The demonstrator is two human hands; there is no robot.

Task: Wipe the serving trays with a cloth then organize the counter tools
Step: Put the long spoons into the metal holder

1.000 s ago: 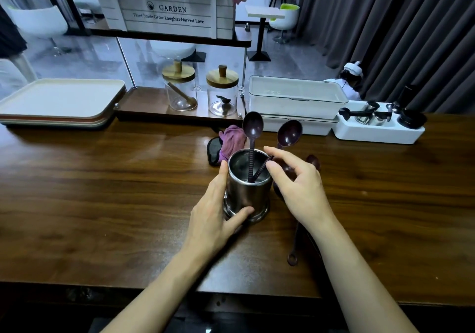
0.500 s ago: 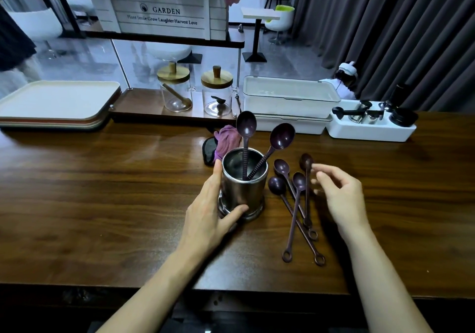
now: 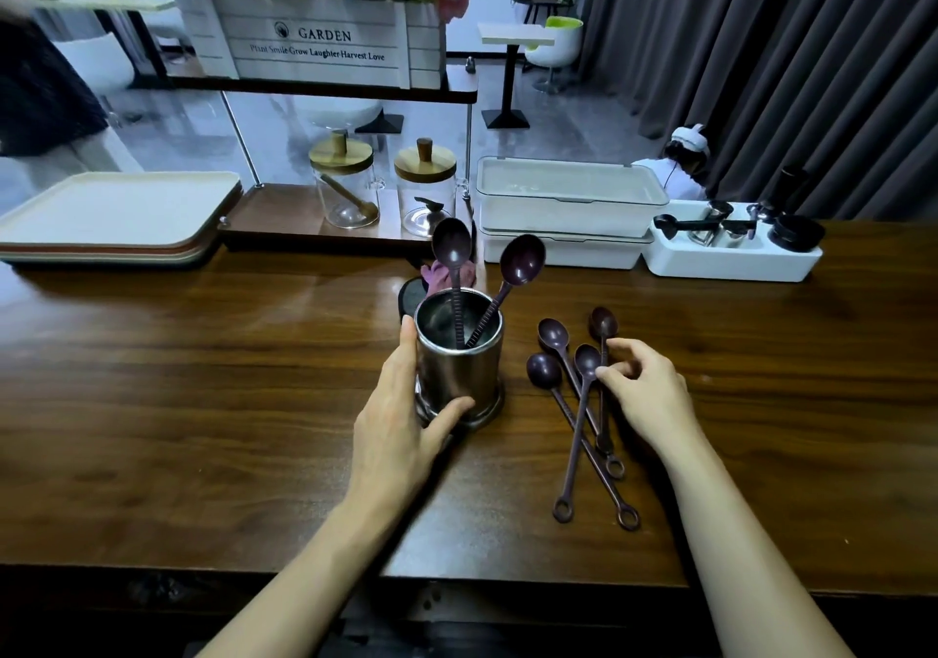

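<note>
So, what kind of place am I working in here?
Likely a cafe counter: stacked serving trays, a white bin of barista tools, lidded glass jars, and a small table with a chair beyond.

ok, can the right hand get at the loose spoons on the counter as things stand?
Probably yes. The right hand sits right beside the four loose spoons, fingertips at their handles, nothing between. The left hand grips the metal cup, off to the side.

A café: a long wooden counter (image 3: 203, 403) carries stacked serving trays (image 3: 111, 210) far left, lidded glass jars (image 3: 345, 185), and coffee tools (image 3: 710, 226) in a white tray (image 3: 731, 264) far right. A small table (image 3: 515, 34) and chair (image 3: 556, 46) stand beyond.
</note>
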